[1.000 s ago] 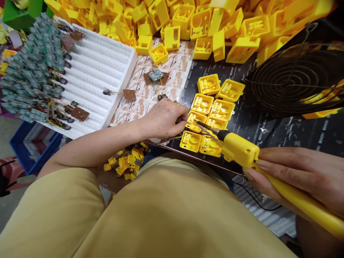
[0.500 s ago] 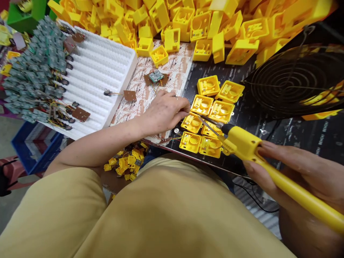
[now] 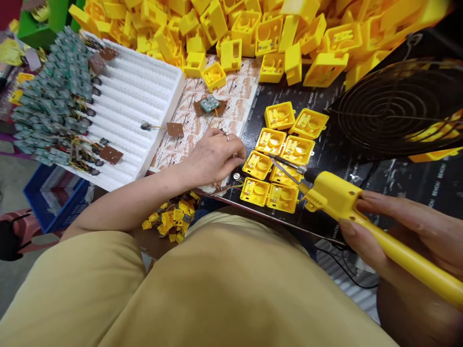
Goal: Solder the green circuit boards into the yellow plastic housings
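Several square yellow plastic housings (image 3: 257,165) lie open side up on a black bench mat (image 3: 336,166). My left hand (image 3: 213,159) rests at the mat's edge beside them, fingers curled, with thin coloured wires coming from under it. Whatever the fingertips pinch is hidden. A small round metal disc (image 3: 237,177) lies just below those fingers. My right hand (image 3: 394,231) is shut around a yellow soldering tool (image 3: 336,195), whose two thin metal prongs (image 3: 285,168) reach over the housings, close to the middle one.
A heap of yellow housings (image 3: 231,33) fills the far side. On the left are a white ridged foam tray (image 3: 159,91) and wired green circuit boards (image 3: 50,91). A round wire-grille fan (image 3: 398,106) stands at right. Loose yellow parts (image 3: 173,219) lie near my lap.
My left hand has slid left, off the housings and toward the printed paper. The soldering tool has drawn back slightly to the right. The round metal disc now shows clearly.
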Available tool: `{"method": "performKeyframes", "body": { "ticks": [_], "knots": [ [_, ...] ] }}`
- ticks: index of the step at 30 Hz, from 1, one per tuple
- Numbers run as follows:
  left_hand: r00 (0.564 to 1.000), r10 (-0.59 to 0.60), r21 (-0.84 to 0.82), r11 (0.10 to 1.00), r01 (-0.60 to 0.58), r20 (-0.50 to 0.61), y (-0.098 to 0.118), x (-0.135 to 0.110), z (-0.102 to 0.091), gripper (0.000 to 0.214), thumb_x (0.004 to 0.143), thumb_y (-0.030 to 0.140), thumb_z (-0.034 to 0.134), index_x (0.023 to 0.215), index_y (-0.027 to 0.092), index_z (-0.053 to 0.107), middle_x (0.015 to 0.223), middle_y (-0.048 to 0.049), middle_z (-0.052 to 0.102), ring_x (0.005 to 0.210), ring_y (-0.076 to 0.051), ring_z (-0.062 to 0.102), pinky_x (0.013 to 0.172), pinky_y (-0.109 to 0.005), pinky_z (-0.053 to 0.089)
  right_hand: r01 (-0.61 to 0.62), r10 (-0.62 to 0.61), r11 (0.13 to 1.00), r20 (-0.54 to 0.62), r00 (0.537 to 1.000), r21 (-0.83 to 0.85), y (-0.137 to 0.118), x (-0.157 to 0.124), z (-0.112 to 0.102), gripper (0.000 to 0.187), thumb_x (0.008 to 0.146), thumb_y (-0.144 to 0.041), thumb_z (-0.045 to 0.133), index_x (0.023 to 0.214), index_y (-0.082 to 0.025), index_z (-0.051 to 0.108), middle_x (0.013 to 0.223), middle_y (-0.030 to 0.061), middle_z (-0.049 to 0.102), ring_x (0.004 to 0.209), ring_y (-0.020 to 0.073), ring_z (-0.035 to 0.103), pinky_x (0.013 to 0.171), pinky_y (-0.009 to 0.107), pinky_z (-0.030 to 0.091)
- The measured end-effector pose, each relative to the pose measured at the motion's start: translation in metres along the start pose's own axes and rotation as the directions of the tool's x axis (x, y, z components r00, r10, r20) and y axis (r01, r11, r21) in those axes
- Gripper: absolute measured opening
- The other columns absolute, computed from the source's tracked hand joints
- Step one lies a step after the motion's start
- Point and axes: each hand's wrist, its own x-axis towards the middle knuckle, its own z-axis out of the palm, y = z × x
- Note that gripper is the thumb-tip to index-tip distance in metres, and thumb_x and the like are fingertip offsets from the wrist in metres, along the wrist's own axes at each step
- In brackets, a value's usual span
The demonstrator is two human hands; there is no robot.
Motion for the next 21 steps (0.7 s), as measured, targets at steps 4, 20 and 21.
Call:
{"method": "performKeyframes", "body": {
  "ticks": [4,20,21],
  "knots": [
    [1.000,0.011,-0.066,0.998,-0.010,0.019,-0.001,-0.004,0.001,0.015,0.095,0.029,0.056,0.096,0.019,0.068,0.087,0.0003,0.076,0.081,-0.016,0.066,0.111,-0.043,0.038,0.000,0.000,1.000,-0.011,1.000,-0.020,-0.002,0.000,0.000,0.051,0.096,-0.047,0.065,0.143,-0.050,0.047,0.104,-0.0031,0.074,0.065,0.0205,0.071,0.041,0.029,0.055],
    [0.995,-0.101,0.054,0.993,0.101,0.010,0.008,0.017,0.006,0.022,0.089,0.028,0.055,0.093,0.019,0.074,0.085,-0.0035,0.075,0.082,-0.020,0.068,0.091,-0.040,0.048,0.042,-0.049,0.995,-0.082,0.995,-0.092,-0.009,-0.001,0.014,0.057,0.095,-0.038,0.069,0.147,-0.041,0.047,0.106,-0.0007,0.075,0.067,0.0193,0.072,0.043,0.030,0.055],
    [0.993,-0.111,0.081,0.991,0.108,0.033,0.009,0.019,0.005,0.022,0.088,0.028,0.054,0.093,0.019,0.074,0.084,-0.0034,0.075,0.082,-0.021,0.068,0.089,-0.040,0.049,0.055,-0.061,0.996,-0.089,0.994,-0.072,-0.012,0.000,0.015,0.051,0.095,-0.037,0.069,0.143,-0.038,0.051,0.103,-0.0006,0.076,0.068,0.0185,0.072,0.045,0.029,0.057]
  ]
}}
